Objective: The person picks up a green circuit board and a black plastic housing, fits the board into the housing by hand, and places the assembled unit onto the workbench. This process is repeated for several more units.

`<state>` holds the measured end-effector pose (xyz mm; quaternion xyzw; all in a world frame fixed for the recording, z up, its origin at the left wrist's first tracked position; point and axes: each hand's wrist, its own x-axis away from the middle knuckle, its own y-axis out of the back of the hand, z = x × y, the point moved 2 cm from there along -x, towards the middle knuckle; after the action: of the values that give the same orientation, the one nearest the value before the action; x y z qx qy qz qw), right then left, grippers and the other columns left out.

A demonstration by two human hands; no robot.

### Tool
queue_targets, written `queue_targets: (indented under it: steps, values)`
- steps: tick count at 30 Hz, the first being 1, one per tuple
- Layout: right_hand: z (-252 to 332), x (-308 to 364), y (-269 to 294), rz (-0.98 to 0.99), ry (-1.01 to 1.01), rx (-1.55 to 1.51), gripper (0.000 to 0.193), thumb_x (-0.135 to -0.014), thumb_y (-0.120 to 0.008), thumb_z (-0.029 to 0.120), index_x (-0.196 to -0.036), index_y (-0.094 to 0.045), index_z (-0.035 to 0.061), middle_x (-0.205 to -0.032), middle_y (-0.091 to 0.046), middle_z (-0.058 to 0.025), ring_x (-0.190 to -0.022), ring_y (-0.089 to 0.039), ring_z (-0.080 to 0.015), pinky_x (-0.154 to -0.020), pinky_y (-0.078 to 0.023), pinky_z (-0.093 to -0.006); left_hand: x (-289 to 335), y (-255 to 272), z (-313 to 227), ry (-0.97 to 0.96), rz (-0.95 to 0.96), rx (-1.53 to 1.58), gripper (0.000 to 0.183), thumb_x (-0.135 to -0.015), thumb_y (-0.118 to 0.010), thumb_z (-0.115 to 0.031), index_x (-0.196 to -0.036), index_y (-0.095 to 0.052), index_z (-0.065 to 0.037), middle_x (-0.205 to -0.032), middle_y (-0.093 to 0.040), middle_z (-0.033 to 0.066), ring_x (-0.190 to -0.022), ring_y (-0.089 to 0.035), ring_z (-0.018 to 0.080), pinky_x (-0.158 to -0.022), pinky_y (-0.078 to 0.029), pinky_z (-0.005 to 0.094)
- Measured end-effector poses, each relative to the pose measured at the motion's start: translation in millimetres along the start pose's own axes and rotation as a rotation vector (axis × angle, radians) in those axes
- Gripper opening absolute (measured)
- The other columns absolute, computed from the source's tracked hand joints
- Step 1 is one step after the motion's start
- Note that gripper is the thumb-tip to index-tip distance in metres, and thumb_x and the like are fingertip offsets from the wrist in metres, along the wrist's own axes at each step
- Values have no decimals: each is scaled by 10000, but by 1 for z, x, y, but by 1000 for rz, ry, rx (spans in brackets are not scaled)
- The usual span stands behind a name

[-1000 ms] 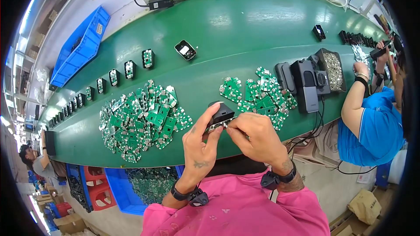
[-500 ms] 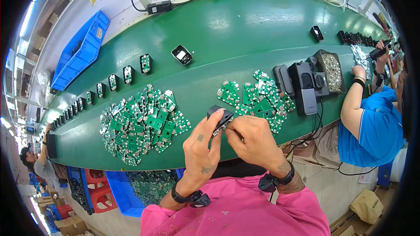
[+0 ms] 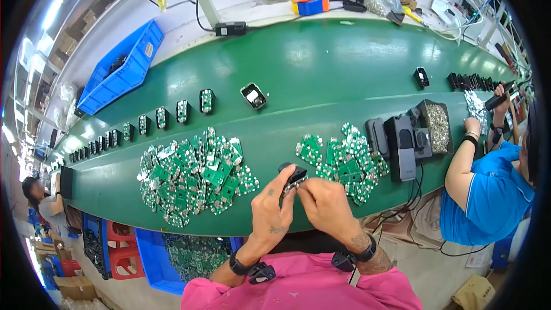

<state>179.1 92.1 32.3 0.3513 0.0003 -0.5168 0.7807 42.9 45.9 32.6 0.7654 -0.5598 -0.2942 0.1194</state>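
Observation:
My left hand (image 3: 268,213) is closed around a small black plastic case (image 3: 291,173), held tilted above the near edge of the bench. Pale and metallic parts show along the case's open side. My right hand (image 3: 328,205) meets that side with thumb and forefinger pinched; what sits between those fingertips is hidden. To the left of my hands spreads a large pile of green circuit boards (image 3: 192,175). A smaller heap of circuit boards (image 3: 350,169) lies to the right. Farther back, a black case (image 3: 253,96) with a white piece inside rests on the bench.
A row of black cases with boards (image 3: 182,111) runs off to the left. Blue bins stand at the back left (image 3: 123,72) and below the bench (image 3: 158,270). On the right are black devices (image 3: 400,143), a tray of small metal parts (image 3: 437,126) and a co-worker (image 3: 488,189).
The whole view has shifted, so the bench appears lower. Both hands stay together at the case, which is tipped a little differently between them.

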Motion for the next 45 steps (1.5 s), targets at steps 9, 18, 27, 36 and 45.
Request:
queue_targets:
  steps: [9,18,27,36,45]
  values:
    - [-6,-6,13,-232,-290,-170,180,-908,-675,153,-982,-651,-10,-824,-669,-155,-696,-661,-278,-612,-507,-386,-15,-1,-2,281,19,536,487,-917,-624,61,-1379,-479,6,-1177,-632,133,-989,-678,206,-831,-614,318]
    - [-8,16,-4,-245,-409,-890,138,-916,-710,119,-928,-689,-16,-693,-646,1,-601,-564,-32,-513,-418,-213,5,-4,16,432,164,713,641,-794,-688,141,-1387,-482,14,-1214,-640,172,-1049,-669,213,-826,-608,299]
    - [-33,-8,4,74,-219,-555,360,-915,-704,300,-728,-647,-3,-598,-579,-65,-561,-509,-105,-521,-407,-316,3,-6,26,235,100,593,539,-822,-652,89,-1338,-513,22,-1147,-648,155,-989,-671,204,-764,-603,279]
    - [-5,12,12,82,-184,-365,312,-970,-588,264,-807,-652,5,-716,-660,-153,-682,-651,-335,-617,-467,-437,5,-17,25,155,41,442,528,-879,-517,61,-1405,-483,18,-1162,-641,144,-988,-644,182,-862,-515,272]
    - [-8,6,2,-43,-113,-176,318,-960,-581,267,-763,-608,19,-711,-612,-166,-703,-609,-396,-630,-452,-483,7,-11,27,139,20,438,610,-878,-392,126,-1468,-393,-29,-1209,-606,154,-1073,-613,198,-842,-542,263]
